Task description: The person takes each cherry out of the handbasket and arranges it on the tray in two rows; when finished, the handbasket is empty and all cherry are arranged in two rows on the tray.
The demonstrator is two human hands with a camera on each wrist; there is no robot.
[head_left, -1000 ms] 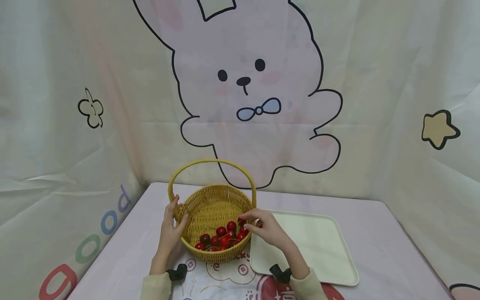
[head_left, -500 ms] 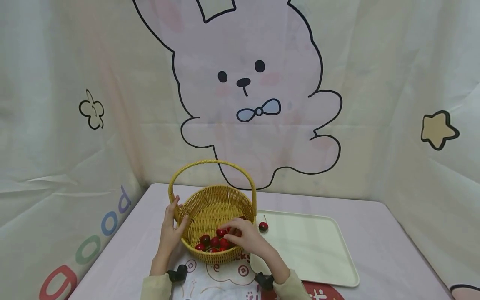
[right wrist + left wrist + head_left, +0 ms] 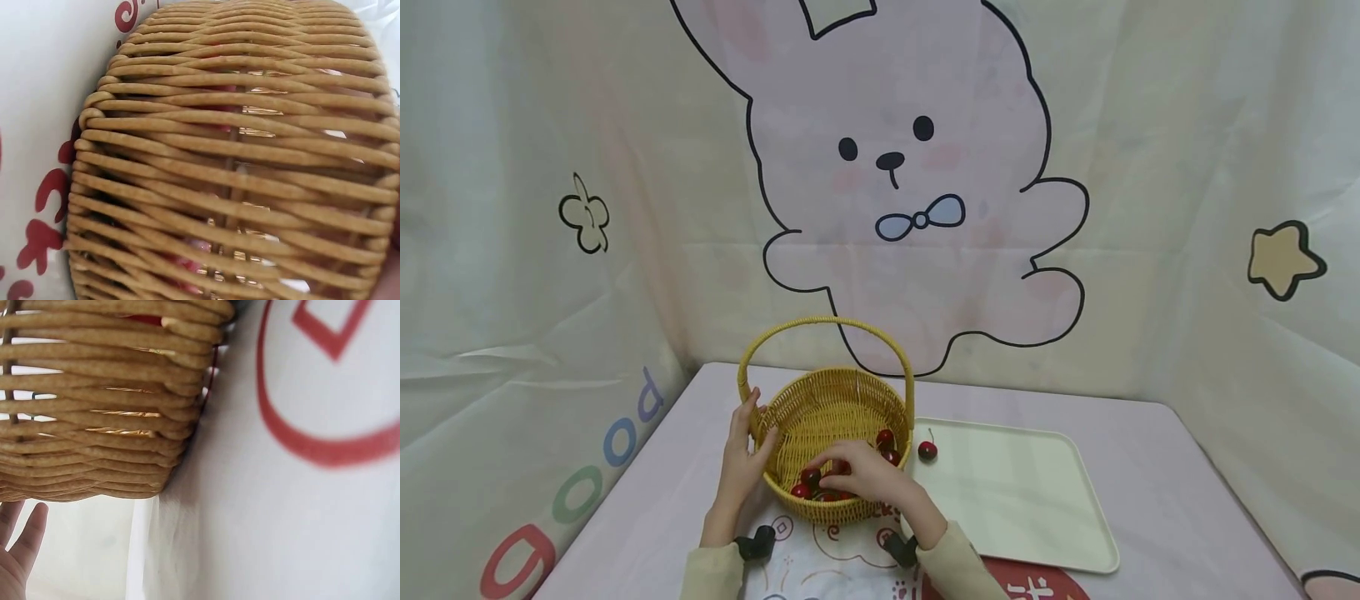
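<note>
A yellow woven basket [image 3: 827, 400] with a tall arched handle stands on the table, several dark red cherries [image 3: 801, 491] in its near half. My left hand [image 3: 745, 454] holds its left rim by the handle's foot, thumb on the inner side. In the left wrist view its fingers [image 3: 31, 534] show beside the woven wall. My right hand [image 3: 868, 475] reaches over the near rim, thumb and index finger apart among the cherries, partly hiding them. More cherries [image 3: 886, 439] lie at the basket's right side. The right wrist view is mostly filled by the basket's outer wall [image 3: 250, 150].
Right of the basket lies a cream tray [image 3: 1015, 500] with a single stemmed cherry [image 3: 927, 451] near its left edge. Red printed patterns mark the white cloth [image 3: 820, 575] in front. Fabric walls [image 3: 1112, 333] with cartoon drawings enclose the table at the back and sides.
My right hand has moved left across the cherries, from the basket's right rim to its near middle. The cherry on the tray and those at the right side are now uncovered. My left hand stays put.
</note>
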